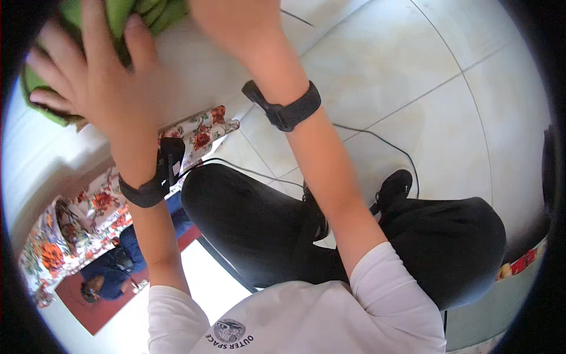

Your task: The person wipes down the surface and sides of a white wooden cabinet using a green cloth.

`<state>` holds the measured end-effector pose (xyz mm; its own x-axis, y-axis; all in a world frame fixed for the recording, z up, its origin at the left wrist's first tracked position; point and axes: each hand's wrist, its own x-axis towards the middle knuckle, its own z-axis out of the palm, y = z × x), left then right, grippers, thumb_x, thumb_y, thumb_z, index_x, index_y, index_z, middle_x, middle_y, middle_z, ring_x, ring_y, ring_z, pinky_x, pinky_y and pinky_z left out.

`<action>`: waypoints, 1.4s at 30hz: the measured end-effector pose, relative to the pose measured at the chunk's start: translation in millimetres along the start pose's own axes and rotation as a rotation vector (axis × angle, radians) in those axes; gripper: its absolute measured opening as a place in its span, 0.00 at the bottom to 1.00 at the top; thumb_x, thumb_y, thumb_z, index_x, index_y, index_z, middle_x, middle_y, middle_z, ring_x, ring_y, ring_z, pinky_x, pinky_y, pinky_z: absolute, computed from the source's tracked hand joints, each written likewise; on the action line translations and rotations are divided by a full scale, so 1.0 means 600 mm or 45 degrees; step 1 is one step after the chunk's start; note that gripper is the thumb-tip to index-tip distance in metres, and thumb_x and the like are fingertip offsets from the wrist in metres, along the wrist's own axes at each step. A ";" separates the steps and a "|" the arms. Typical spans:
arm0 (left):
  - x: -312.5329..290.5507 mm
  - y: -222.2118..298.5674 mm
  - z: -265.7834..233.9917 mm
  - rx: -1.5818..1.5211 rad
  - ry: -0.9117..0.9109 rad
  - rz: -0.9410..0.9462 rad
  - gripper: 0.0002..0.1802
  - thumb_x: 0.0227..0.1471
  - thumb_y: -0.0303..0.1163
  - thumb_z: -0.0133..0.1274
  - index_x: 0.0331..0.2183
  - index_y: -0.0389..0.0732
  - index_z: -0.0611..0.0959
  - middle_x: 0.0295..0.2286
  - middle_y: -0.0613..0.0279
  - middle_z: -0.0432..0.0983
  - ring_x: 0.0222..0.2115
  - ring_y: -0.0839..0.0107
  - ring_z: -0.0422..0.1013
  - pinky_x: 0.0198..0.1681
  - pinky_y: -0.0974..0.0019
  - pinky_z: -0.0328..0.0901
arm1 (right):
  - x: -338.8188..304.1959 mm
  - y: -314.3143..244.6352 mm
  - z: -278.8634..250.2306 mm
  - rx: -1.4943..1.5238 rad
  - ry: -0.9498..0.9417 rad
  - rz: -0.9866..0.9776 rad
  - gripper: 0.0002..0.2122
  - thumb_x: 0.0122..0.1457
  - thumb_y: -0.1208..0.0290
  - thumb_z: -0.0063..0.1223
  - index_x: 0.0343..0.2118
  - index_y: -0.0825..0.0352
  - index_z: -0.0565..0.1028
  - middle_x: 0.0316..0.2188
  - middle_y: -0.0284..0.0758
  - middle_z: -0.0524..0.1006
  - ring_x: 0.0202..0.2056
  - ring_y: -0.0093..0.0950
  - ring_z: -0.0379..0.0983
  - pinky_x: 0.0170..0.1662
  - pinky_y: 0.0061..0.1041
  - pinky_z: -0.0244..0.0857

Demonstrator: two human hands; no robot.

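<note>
At the upper left, my left hand (100, 76) lies over a green cloth (168, 15) with its fingers spread. The cloth is bunched and partly folded, and it runs past the top edge of the view. My right hand (236, 20) is at the top, to the right of the cloth. Its fingers are cut off by the edge, so what they touch is hidden. A black strap goes round each wrist. Beneath the cloth is a pale, smooth surface (188, 76).
Floral fabric (100, 200) hangs along the pale surface's near edge. A black cable (383, 137) crosses the tiled floor (407, 124) near my shoe (394, 187). My black-trousered knees (242, 218) are below my arms. Another person (115, 265) in dark blue appears at the lower left.
</note>
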<state>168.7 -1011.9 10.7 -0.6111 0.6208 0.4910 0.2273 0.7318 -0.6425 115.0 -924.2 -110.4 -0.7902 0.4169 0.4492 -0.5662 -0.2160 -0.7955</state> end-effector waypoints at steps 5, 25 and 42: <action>-0.146 -0.039 0.010 0.060 -0.143 -0.167 0.34 0.51 0.54 0.48 0.57 0.52 0.69 0.61 0.44 0.50 0.60 0.30 0.40 0.55 0.23 0.29 | -0.028 -0.007 0.102 -0.270 0.192 -0.633 0.19 0.52 0.63 0.51 0.47 0.63 0.75 0.65 0.45 0.53 0.67 0.47 0.35 0.62 0.63 0.23; -0.448 0.052 -0.019 -0.013 -0.878 -0.334 0.23 0.47 0.37 0.57 0.46 0.42 0.78 0.51 0.57 0.68 0.58 0.55 0.56 0.58 0.40 0.47 | -0.364 0.084 0.076 -0.635 -0.686 -0.601 0.04 0.53 0.82 0.49 0.31 0.74 0.74 0.31 0.43 0.75 0.31 0.43 0.70 0.38 0.40 0.65; -0.609 0.149 -0.018 -1.532 -0.604 -1.794 0.25 0.52 0.30 0.47 0.52 0.33 0.71 0.56 0.41 0.60 0.58 0.50 0.55 0.62 0.56 0.52 | -0.421 0.167 0.038 -0.237 -1.720 -0.513 0.14 0.55 0.72 0.50 0.41 0.74 0.75 0.45 0.45 0.74 0.50 0.42 0.66 0.56 0.46 0.52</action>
<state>420.9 -1170.2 -219.9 -0.8748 -0.4752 -0.0945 -0.3445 0.4728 0.8111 252.0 -1071.4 -294.3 -0.2580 -0.7520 0.6066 -0.8477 -0.1249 -0.5155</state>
